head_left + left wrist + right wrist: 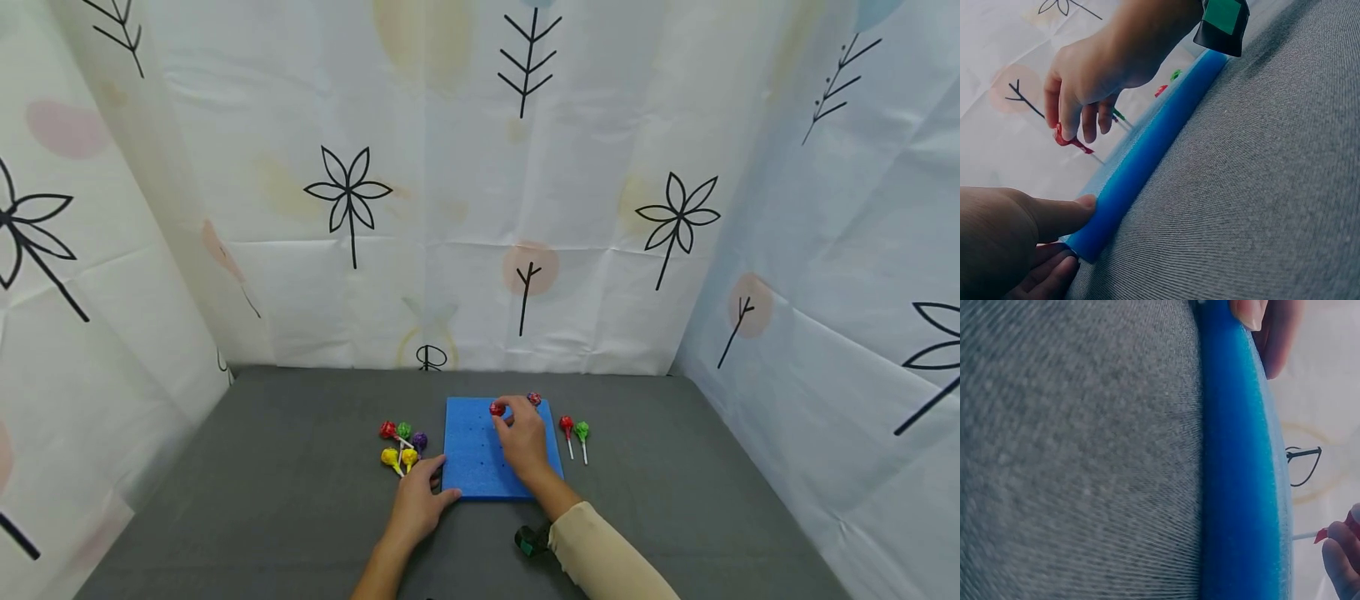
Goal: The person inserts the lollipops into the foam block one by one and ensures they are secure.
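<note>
From here I can see a red lollipop (497,409) pinched between the right hand's (521,437) thumb and fingertips, above the far part of the blue board (468,467); its white stick points down to the surface, though I can't tell whether the tip is in a hole. The left hand (420,504) grips the near left corner, thumb on the near edge, fingers round the left side. A mottled lollipop (534,398) shows at the far right corner. Just left of the board lies a loose cluster (389,457) of red, green, purple and yellow lollipops; to its right, a red one (566,422) beside a green one (582,429). Grey cloth (300,500) lies underneath, and white curtains (465,167) printed with flowers stand around.
</note>
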`<state>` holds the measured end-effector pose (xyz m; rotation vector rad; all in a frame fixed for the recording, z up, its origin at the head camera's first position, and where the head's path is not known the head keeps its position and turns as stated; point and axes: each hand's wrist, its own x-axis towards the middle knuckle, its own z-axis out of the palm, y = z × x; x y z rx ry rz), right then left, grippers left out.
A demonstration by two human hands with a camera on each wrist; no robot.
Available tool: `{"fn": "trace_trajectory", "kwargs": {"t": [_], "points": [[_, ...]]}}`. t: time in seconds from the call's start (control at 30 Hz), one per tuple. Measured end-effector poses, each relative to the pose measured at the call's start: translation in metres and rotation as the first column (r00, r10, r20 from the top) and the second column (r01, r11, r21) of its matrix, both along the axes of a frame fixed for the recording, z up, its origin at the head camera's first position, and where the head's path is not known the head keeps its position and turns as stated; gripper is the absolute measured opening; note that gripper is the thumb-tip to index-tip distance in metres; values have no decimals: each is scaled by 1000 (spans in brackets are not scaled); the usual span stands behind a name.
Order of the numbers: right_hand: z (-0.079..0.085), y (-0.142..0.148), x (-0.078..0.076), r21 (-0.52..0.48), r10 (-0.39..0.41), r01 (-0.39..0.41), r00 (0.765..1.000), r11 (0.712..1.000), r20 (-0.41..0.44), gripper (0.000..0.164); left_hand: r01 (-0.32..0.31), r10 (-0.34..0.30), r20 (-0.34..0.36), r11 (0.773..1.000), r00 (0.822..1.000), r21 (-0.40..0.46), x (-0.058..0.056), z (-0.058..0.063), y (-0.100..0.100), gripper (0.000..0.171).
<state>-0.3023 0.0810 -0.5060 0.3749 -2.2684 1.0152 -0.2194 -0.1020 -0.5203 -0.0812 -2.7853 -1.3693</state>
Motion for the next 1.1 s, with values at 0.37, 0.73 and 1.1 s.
{"fn": "trace_trajectory", "kwargs": {"t": [0.37, 0.73, 1.1], "points": [[4, -1, 2, 0, -12, 12, 999, 1000, 43, 15, 1, -1, -1, 1000, 1000, -4, -1, 0, -1, 59], [13, 0, 11, -57, -9, 12, 998, 998, 67, 20, -2, 2, -1, 1000, 1000, -3, 0, -1, 0, 59], [27, 11, 21, -99, 11, -13, 1000, 995, -22, 17, 1, -1, -5, 1000, 1000, -2, 0, -2, 0, 59]]}}
